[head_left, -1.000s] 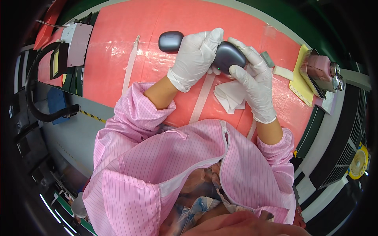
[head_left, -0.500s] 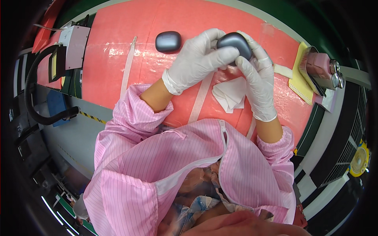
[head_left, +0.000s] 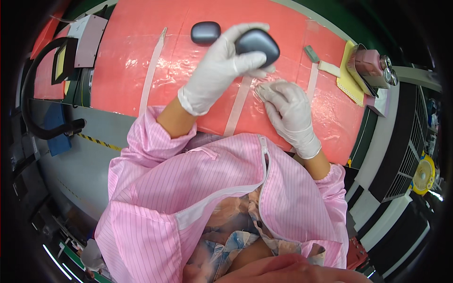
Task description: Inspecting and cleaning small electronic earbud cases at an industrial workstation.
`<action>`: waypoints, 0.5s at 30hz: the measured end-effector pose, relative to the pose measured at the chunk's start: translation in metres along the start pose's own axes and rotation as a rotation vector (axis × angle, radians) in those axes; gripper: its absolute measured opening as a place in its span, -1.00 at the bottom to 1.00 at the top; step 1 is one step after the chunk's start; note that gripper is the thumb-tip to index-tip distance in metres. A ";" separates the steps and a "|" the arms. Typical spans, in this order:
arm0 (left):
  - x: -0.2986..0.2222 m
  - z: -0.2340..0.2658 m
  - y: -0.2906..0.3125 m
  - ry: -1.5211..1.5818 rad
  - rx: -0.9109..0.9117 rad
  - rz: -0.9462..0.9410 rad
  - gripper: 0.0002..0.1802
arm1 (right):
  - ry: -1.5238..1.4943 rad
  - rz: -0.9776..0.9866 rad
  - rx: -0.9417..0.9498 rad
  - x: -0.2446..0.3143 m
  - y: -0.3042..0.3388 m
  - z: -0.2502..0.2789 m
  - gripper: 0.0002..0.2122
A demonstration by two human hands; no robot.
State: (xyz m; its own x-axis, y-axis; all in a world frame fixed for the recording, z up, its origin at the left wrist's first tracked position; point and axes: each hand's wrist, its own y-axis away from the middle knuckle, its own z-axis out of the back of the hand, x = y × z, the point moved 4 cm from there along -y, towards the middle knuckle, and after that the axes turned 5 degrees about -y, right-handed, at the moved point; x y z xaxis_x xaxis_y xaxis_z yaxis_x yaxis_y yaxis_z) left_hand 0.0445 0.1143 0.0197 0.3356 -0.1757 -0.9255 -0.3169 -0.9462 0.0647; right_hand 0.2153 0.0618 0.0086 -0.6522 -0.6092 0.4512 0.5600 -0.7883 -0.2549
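Note:
My gloved left hand [head_left: 212,70] is closed around a dark blue-grey, pebble-shaped earbud case [head_left: 258,46], held up over the pink mat [head_left: 188,94]. The thumb lies across its lower edge, with the other fingers behind it. A second similar earbud case [head_left: 205,33] lies on the mat beyond the left wrist. Lower and to the right, my gloved right hand [head_left: 290,113] has its fingers pinched on a white wipe [head_left: 260,92], mostly hidden by the fingers.
At the right stand capped pink bottles [head_left: 370,63] in a metal tray beside a yellow pad [head_left: 348,80]. A white folded strip [head_left: 329,69] and a small grey-green block [head_left: 311,54] lie nearby. A white box [head_left: 89,40] and black hose [head_left: 30,99] are at the left.
My right hand has let go of the earbud case, come down toward me and picked up the white wipe from the mat. My left hand now holds the case alone, a little further left.

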 end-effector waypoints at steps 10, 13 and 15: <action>0.059 0.012 0.051 -0.006 -0.026 0.216 -0.57 | -0.061 0.118 -0.153 0.025 -0.030 -0.017 -0.67; 0.062 0.012 0.052 0.062 -0.048 0.226 -0.60 | -0.038 0.129 -0.180 0.021 -0.005 -0.018 -0.66; 0.063 0.012 0.051 0.036 -0.017 0.216 -0.57 | -0.038 0.110 -0.194 0.021 -0.003 -0.019 -0.66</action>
State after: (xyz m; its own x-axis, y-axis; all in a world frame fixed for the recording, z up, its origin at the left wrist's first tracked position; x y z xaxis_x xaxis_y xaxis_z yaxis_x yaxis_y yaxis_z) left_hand 0.0391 0.0586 -0.0400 0.2932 -0.3839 -0.8756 -0.3699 -0.8901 0.2664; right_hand 0.1900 0.0498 0.0029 -0.5704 -0.6918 0.4428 0.5154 -0.7212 -0.4628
